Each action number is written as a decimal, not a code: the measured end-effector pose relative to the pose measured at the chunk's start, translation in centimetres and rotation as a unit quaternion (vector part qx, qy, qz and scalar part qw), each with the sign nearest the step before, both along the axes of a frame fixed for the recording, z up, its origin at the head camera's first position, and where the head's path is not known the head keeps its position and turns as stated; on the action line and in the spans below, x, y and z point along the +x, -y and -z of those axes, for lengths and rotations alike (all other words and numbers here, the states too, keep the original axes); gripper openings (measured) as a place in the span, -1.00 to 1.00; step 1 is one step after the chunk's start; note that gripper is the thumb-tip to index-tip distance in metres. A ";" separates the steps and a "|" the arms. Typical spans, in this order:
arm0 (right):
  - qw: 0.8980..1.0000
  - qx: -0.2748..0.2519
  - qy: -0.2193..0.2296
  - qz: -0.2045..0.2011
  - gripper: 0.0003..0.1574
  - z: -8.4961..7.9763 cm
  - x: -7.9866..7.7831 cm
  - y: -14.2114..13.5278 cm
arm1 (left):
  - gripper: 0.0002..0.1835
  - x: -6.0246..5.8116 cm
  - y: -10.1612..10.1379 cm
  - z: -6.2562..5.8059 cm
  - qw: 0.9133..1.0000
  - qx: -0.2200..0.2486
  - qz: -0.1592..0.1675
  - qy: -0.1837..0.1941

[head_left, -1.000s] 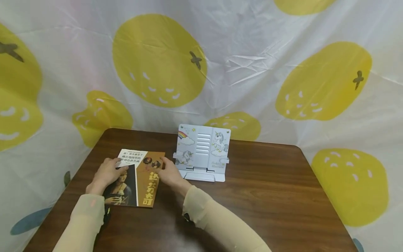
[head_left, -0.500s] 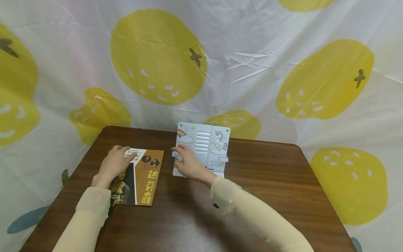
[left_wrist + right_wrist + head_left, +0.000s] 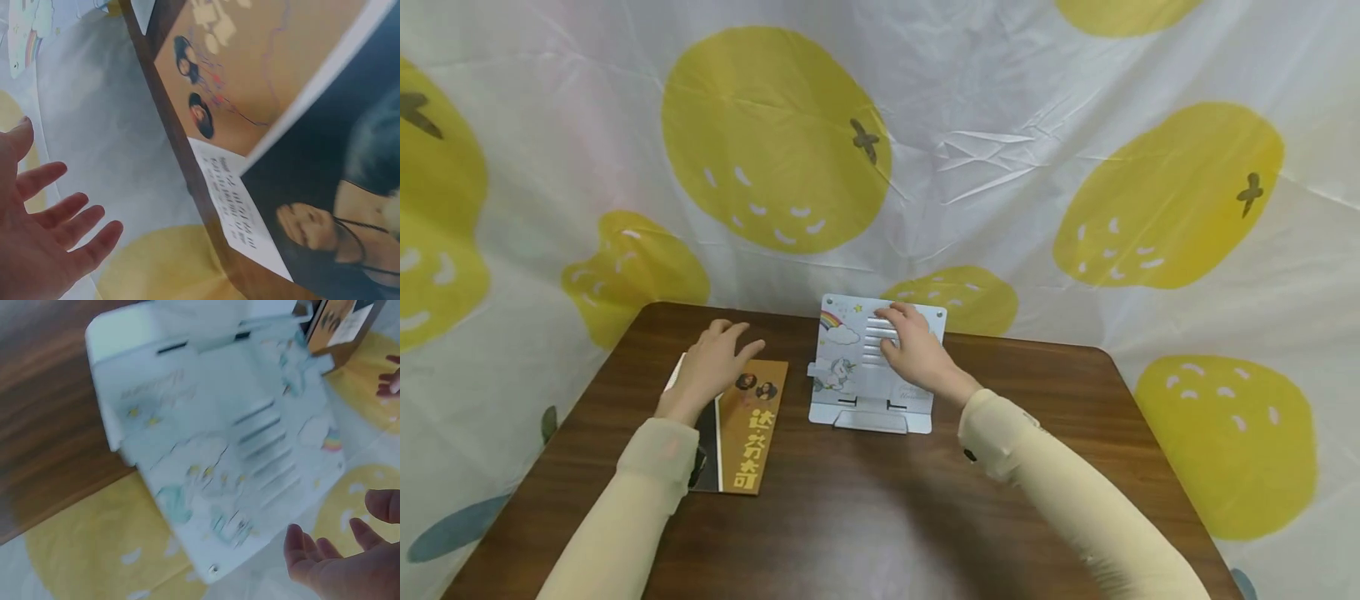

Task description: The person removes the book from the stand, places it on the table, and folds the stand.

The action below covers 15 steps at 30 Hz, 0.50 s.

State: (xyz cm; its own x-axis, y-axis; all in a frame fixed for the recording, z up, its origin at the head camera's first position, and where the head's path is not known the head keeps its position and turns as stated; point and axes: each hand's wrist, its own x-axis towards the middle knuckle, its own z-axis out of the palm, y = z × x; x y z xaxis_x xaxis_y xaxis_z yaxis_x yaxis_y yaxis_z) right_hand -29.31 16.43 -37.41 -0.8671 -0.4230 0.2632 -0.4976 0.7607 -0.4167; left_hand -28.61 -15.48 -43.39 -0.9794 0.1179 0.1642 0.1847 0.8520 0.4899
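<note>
Two hands (image 3: 711,367) (image 3: 920,354) shifted rightward, one book (image 3: 747,433), one bookstand (image 3: 863,382)

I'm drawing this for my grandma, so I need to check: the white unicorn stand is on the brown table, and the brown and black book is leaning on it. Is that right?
Nearly! The book isn't leaning on the unicorn stand. The head view shows it lying flat on the brown table, to the left of the stand.

Book (image 3: 741,433) left of unicorn stand (image 3: 867,379)
</note>
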 end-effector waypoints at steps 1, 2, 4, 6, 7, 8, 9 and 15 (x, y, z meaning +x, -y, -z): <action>1.000 0.001 -0.005 0.004 -0.44 -0.1 -0.3 -0.4 | -0.34 -0.2 -0.3 -0.1 1.000 -0.001 0.000 0.001; 1.000 0.000 -0.007 0.009 -0.44 -0.2 -0.5 -0.8 | -0.34 -0.4 -0.5 -0.2 1.000 -0.001 0.001 0.002; 1.000 -0.006 -0.013 0.016 -0.45 -0.3 -1.0 -1.5 | -0.34 -0.8 -1.0 -0.4 1.000 -0.002 0.005 0.004; 1.000 -0.012 -0.013 0.026 -0.45 -0.4 -1.3 -2.1 | -0.34 -1.1 -1.5 -0.5 1.000 -0.002 0.010 0.008; 0.999 -0.016 -0.014 0.030 -0.45 -0.4 -1.5 -2.4 | -0.34 -1.2 -1.7 -0.6 1.000 -0.003 0.011 0.008; 0.999 -0.019 -0.013 0.035 -0.45 -0.3 -1.6 -2.7 | -0.34 -1.4 -2.0 -0.6 1.000 -0.005 0.014 0.007; 0.999 -0.021 -0.012 0.042 -0.46 -0.2 -1.8 -3.0 | -0.35 -1.6 -2.2 -0.7 1.000 -0.006 0.015 0.004; 0.995 -0.046 -0.026 0.082 -0.52 0.9 -2.8 -4.3 | -0.36 -2.4 -3.9 -0.3 1.000 -0.001 0.018 -0.026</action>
